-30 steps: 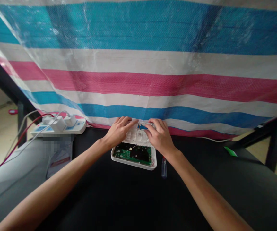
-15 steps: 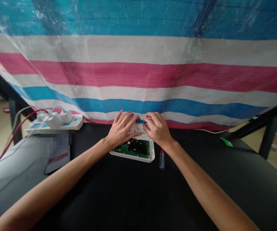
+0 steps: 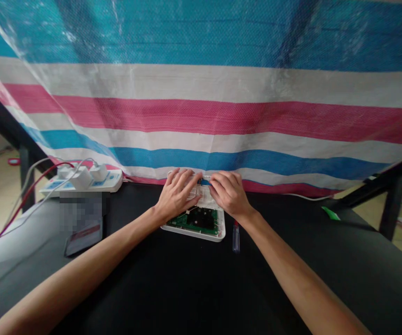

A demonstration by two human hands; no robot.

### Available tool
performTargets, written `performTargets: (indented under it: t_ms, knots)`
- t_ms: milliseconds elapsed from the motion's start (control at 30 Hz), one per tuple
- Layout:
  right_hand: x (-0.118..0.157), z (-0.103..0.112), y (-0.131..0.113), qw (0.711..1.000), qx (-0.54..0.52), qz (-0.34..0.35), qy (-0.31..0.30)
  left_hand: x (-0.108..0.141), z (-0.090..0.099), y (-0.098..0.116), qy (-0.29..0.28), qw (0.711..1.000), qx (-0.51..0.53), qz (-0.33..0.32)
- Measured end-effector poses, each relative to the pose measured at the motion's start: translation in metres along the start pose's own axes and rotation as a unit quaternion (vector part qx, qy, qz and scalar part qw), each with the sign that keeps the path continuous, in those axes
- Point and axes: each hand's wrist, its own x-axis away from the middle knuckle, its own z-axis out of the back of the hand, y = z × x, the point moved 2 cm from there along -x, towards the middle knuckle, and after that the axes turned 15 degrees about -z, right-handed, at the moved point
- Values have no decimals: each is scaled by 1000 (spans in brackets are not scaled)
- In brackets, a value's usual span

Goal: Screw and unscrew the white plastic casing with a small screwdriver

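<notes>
A white plastic casing (image 3: 201,236) lies on the black table with a green circuit board (image 3: 206,221) inside it. At its far side a white ribbed plastic cover (image 3: 206,199) leans over the board. My left hand (image 3: 175,193) is closed on the cover's left part, thumb near its lower edge and fingers over the top. My right hand (image 3: 231,195) is closed at the cover's right side, fingers curled. Between the fingertips shows a small blue piece (image 3: 205,182) at the cover's far edge. Just right of the casing, a screwdriver (image 3: 236,238) with a clear handle lies near my right wrist.
A power strip (image 3: 113,180) with white plugs and cables stands at the back left, a phone (image 3: 85,239) in front of it. Behind the table hangs a striped tarp (image 3: 201,114). Toward the right lies a small green piece (image 3: 331,213).
The view has tipped up slightly, so the scene sits lower. My right fingers look slightly more curled. Both hands remain on the cover.
</notes>
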Motion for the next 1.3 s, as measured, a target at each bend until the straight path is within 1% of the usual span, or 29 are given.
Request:
performTargets:
  t_ms: [133, 300, 400, 633, 833, 1000, 1167, 1300]
  knots:
    - [1, 0, 2, 1000, -15, 11, 15, -1, 1, 1, 9, 1000, 2, -10]
    - [-1, -2, 6, 999, -37, 19, -14, -1, 0, 0, 18, 1000, 8, -5]
    - [0, -1, 5, 999, -47, 19, 2, -1, -1, 1, 12, 1000, 11, -1]
    - [1, -1, 3, 999, -41, -1, -8, -2, -1, 0, 16, 1000, 21, -1]
    - [4, -2, 2, 999, -17, -32, 22, -1, -2, -1, 27, 1000, 11, -6]
    - [7, -8, 6, 998, -34, -52, 6, -2, -3, -1, 24, 999, 29, 4]
    - [4, -9, 8, 999, -28, -28, -5, -2, -3, 0, 17, 1000, 14, 6]
    - [1, -7, 9, 1000, -13, 7, 4, -2, -3, 0, 14, 1000, 10, 5]
